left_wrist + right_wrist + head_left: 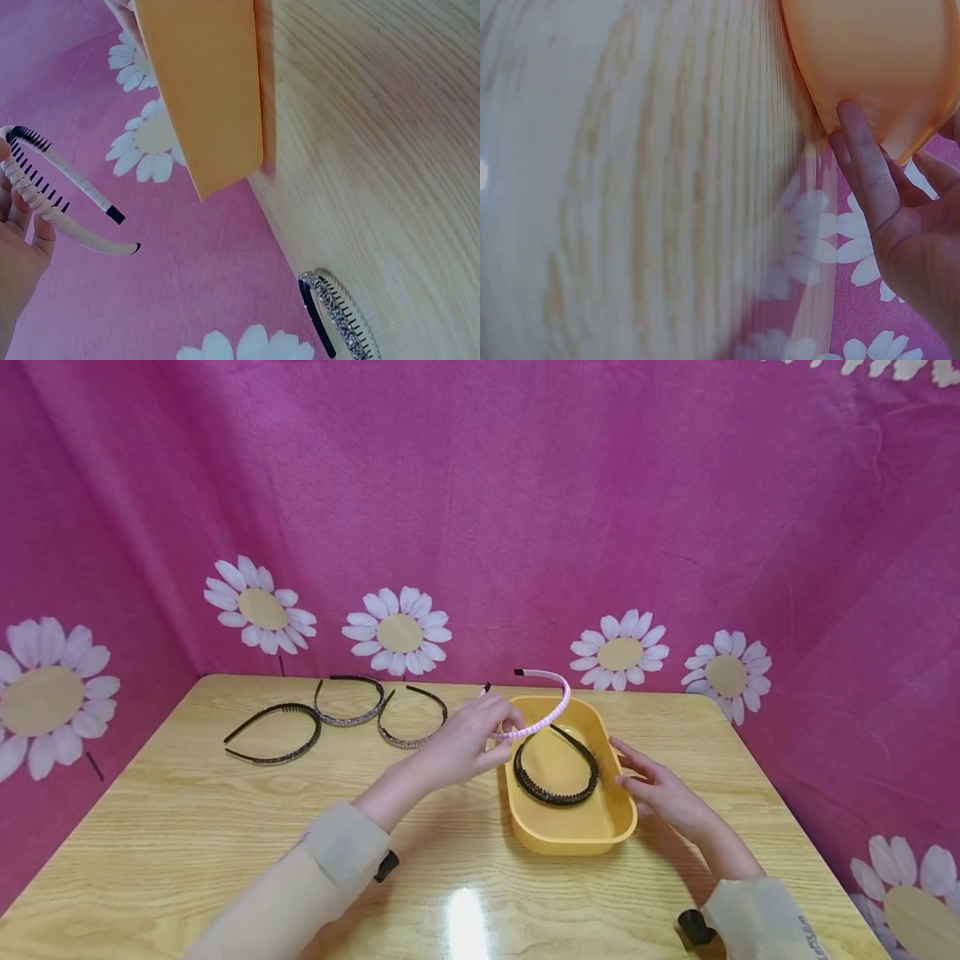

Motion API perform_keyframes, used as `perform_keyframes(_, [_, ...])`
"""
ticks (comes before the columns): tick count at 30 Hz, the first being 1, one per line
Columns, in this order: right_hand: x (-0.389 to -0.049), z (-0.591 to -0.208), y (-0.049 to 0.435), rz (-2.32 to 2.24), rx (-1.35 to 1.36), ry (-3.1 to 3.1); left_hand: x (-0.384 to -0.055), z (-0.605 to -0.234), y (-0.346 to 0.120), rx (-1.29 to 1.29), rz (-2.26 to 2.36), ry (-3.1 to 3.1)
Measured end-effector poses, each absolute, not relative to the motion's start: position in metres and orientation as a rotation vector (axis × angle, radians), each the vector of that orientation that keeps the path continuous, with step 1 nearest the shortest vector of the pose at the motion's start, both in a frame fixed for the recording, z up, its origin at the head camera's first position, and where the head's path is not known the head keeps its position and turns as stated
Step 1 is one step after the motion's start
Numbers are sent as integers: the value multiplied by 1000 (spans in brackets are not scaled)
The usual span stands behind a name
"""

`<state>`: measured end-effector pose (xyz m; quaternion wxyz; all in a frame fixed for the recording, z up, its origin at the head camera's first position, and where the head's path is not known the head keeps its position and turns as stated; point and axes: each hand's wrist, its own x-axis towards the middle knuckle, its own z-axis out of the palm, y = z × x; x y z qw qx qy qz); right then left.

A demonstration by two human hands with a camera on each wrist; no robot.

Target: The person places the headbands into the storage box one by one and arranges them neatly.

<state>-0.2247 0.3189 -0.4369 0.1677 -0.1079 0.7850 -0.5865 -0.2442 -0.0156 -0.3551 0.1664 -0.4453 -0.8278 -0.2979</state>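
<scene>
My left hand (468,737) pinches a pale pink headband (557,717) with black tips, held above the left rim of a yellow plastic container (573,846). In the left wrist view, this headband (88,238) shows dark comb teeth along its inner side. A black toothed headband (557,798) lies inside the container; whether it is only one cannot be told. My right hand (671,793) rests against the container's right side. Seen from the right wrist, its fingers (870,169) are extended along the outer wall (877,60).
On the table's left side lie a black headband (281,761) and two glittery ones, the farther headband (352,721) touching it and the nearer headband (405,743) closer to the container. A pink flowered cloth (495,527) hangs behind the wooden table (247,827).
</scene>
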Motion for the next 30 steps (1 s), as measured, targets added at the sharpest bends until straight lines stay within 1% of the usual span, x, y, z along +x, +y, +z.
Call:
perform_keyframes(15, [-225, -438, 321, -1670, -302, 2244, -249, -367, 17, -1371, -761, -2397])
perform_keyframes(30, [-225, -438, 320, -1691, -312, 2210, -257, -396, 38, -1431, -657, -2467])
